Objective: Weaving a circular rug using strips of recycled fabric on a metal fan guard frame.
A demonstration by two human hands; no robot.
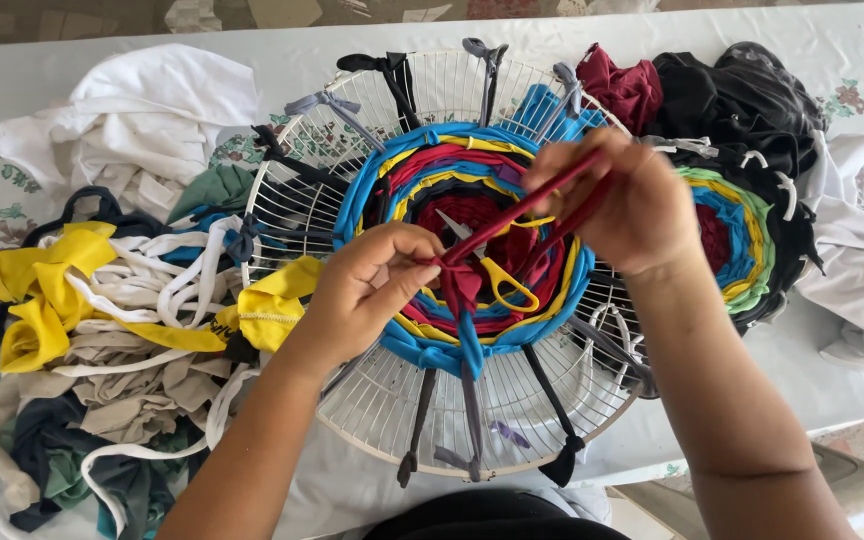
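Observation:
A round white wire grille (372, 400) lies on the table with cloth strips tied as spokes and a woven disc of blue, yellow and red rings (552, 290) at its middle. My left hand (367, 285) pinches a dark red cloth strip (512, 215) where it meets the weave. Higher up, my right hand (617, 200) grips the same strip and holds it taut above the disc. Yellow-handled scissors (497, 275) rest on the weave between my hands.
A heap of yellow, white, beige and dark cloth strips (102, 310) lies at the left, white fabric (142, 120) behind it. At the right sit a finished woven round (742, 240), black and maroon clothes (732, 95), and white cloth (862, 270).

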